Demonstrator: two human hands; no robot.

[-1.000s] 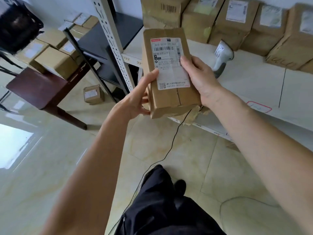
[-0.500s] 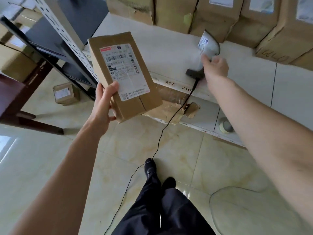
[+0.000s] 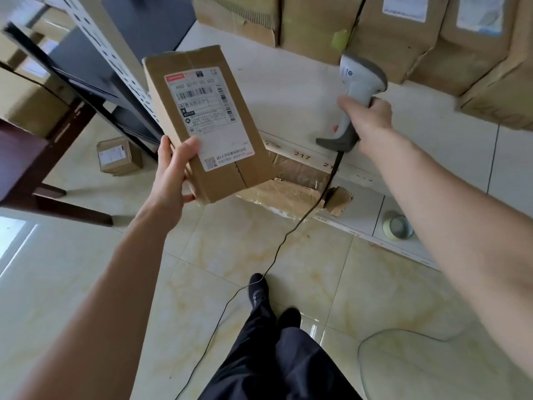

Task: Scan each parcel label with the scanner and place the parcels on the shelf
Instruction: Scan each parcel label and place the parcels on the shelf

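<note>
A flat brown cardboard parcel [image 3: 184, 82] with a white label [image 3: 206, 116] facing me is held up by my left hand [image 3: 173, 171], which grips its lower left corner, thumb on the label side. To its right, my right hand [image 3: 367, 116] grips the handle of a grey-white corded scanner [image 3: 359, 82], lifted just above the white shelf [image 3: 288, 82]. The scanner's head points up and away from the parcel. Its black cable [image 3: 302, 217] hangs down to the floor.
Several brown parcels [image 3: 403, 39] stand in a row at the back of the shelf. A small parcel [image 3: 118, 155] lies on the tiled floor by a dark table [image 3: 26, 157]. A metal rack post [image 3: 115, 62] rises at left. A tape roll [image 3: 398, 225] lies on the lower shelf.
My right hand let go of the parcel, reached to the shelf and took hold of the scanner, lifting it. My left hand alone now holds the parcel.
</note>
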